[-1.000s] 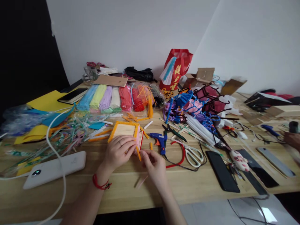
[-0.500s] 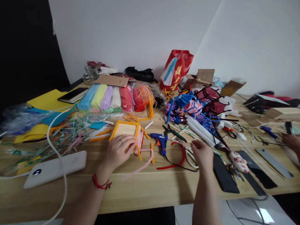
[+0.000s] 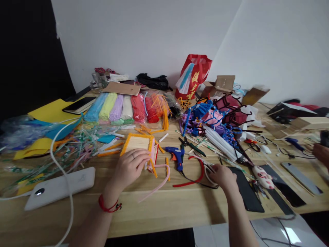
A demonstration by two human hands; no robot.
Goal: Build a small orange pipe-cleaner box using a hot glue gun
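Observation:
My left hand [image 3: 133, 166] is closed on the near side of a small craft-stick box [image 3: 138, 142] edged with orange pipe cleaner. A pink pipe cleaner [image 3: 160, 185] runs along the box's right edge and curls loose onto the table. My right hand [image 3: 223, 175] has its fingers closed on the scissors [image 3: 207, 168], whose handles it partly hides. Between the hands lies a blue glue gun [image 3: 176, 154], with a curved red pipe cleaner [image 3: 199, 176] to its right. A short orange pipe cleaner [image 3: 168, 168] sits beside the box.
Dark-handled pliers [image 3: 192, 146] lie behind the glue gun. Pipe-cleaner bundles [image 3: 117, 106] and a red bag [image 3: 194, 77] stand at the back. A white power bank [image 3: 61, 187] with its cable is at left, a black phone [image 3: 246, 192] at right. Another person's hand [image 3: 321, 154] shows far right.
My right hand has come down onto the scissors from just above them, its forearm swinging right. My left hand keeps its hold on the box. The other person's hand has shifted right.

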